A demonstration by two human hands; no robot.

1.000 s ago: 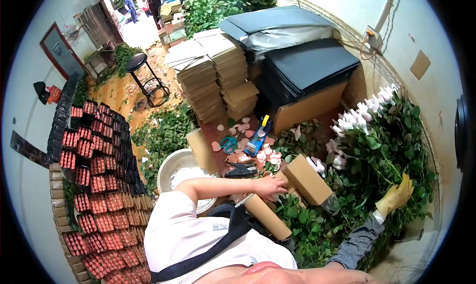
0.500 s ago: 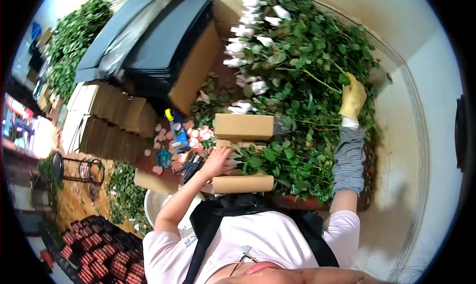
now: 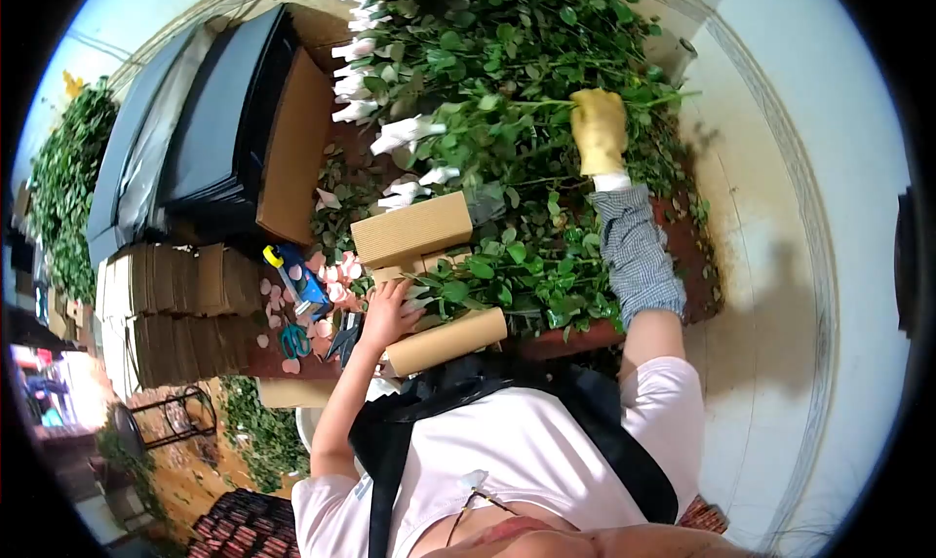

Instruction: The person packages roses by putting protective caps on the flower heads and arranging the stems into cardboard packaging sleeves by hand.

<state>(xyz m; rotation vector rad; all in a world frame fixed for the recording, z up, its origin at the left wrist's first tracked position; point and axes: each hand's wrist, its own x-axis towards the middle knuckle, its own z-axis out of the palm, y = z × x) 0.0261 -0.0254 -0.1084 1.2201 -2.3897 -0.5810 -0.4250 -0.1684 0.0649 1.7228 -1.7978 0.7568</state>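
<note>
My right hand [image 3: 599, 134], in a yellow glove, is closed around a long green rose stem [image 3: 663, 100], whose cut end sticks out to the right. The stem's leaves reach left towards a rose head in a white sleeve [image 3: 405, 134]. My left hand [image 3: 388, 316] is bare, its fingers stretched out over white-sleeved rose heads [image 3: 417, 300] at the left end of a leafy bunch [image 3: 526, 275]. That bunch lies between an upper corrugated cardboard piece [image 3: 411, 230] and a lower rolled cardboard piece [image 3: 447, 342].
A large pile of leafy roses [image 3: 507, 41] covers the back of the table. Left of it stand dark-covered cardboard sheets [image 3: 219, 119] and stacked cardboard [image 3: 175, 305]. Teal scissors [image 3: 294, 342], a blue tape dispenser [image 3: 307, 290] and pink petals [image 3: 336, 275] lie near my left hand.
My gloved right hand has moved left, drawing a rose stem up from the pile. The view has turned and shifted. My left hand stays by the bunch.
</note>
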